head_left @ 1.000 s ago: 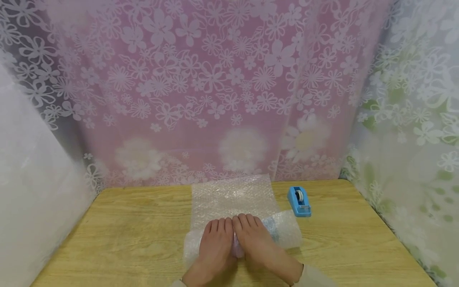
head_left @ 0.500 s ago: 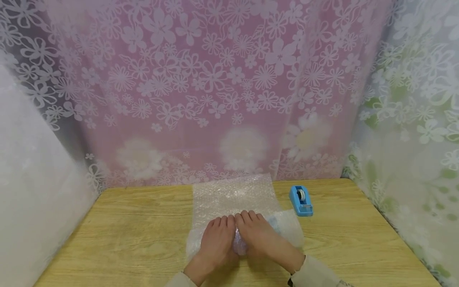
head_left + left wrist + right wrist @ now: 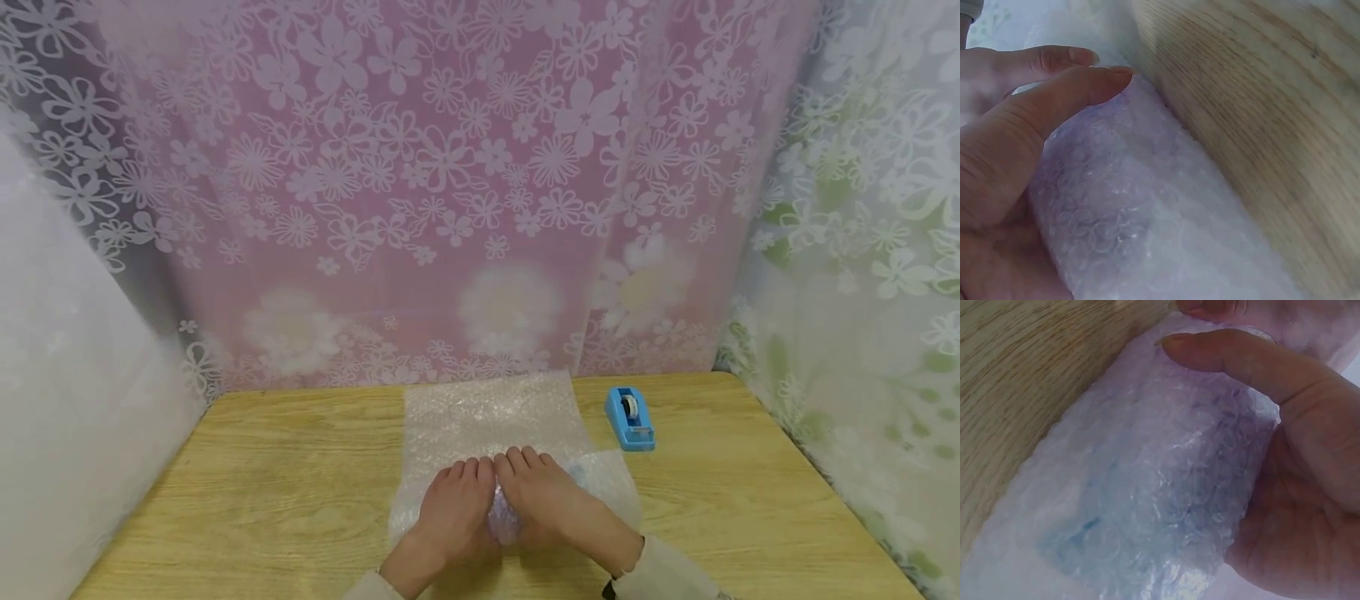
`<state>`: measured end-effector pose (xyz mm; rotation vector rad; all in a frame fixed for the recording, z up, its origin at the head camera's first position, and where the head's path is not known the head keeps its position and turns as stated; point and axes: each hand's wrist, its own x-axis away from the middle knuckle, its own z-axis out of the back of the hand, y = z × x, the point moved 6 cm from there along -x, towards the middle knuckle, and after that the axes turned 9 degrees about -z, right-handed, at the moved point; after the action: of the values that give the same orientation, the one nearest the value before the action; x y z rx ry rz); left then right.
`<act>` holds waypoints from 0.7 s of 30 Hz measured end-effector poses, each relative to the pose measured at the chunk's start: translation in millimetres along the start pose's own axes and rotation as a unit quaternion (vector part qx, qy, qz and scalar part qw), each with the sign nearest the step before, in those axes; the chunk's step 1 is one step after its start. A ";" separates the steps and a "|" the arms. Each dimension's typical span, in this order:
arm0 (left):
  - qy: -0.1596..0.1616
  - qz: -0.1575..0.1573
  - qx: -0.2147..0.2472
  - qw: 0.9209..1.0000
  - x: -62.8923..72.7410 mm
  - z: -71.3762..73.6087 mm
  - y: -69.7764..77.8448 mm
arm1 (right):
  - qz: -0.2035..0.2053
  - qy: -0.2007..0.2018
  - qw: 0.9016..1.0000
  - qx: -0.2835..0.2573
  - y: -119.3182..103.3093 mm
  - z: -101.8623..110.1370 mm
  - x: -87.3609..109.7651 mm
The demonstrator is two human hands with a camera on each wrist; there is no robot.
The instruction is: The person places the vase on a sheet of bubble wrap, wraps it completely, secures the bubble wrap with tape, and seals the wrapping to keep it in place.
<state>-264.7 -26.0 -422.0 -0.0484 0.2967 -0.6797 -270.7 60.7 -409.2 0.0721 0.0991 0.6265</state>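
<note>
At the table's near middle, a roll of clear bubble wrap (image 3: 505, 518) lies crosswise, with something pale purple and light blue inside whose kind is hidden by the layers. Side by side, my left hand (image 3: 455, 506) and right hand (image 3: 542, 497) grip it, fingers over the top and thumbs on the near side. In the left wrist view, the left thumb (image 3: 1079, 94) lies against the purple-tinted wrap (image 3: 1129, 187). The right wrist view has the right thumb (image 3: 1222, 353) on the same roll (image 3: 1154, 450), with a blue patch showing through. A flat length of bubble wrap (image 3: 487, 412) stretches beyond the hands.
A blue tape dispenser (image 3: 630, 419) with a tape roll stands to the right of the flat bubble wrap. Under everything is a wood-grain table (image 3: 270, 483). Pink flowered curtain (image 3: 420, 208) hangs behind its back edge, and pale sheets hang at both sides.
The flat wrap's far edge has come slightly towards me. Both hands moved a little away, then slightly back, still gripping the roll. The blue patch at the right shows less.
</note>
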 end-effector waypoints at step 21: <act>-0.083 0.001 0.076 0.994 7.3 -1.1 2.0 | -0.004 -0.093 0.995 -0.024 -6.0 2.5 3.1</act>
<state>-258.4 -28.9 -425.1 0.0408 0.0838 -0.6901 -264.5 57.5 -407.5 0.0823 -0.0958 0.6116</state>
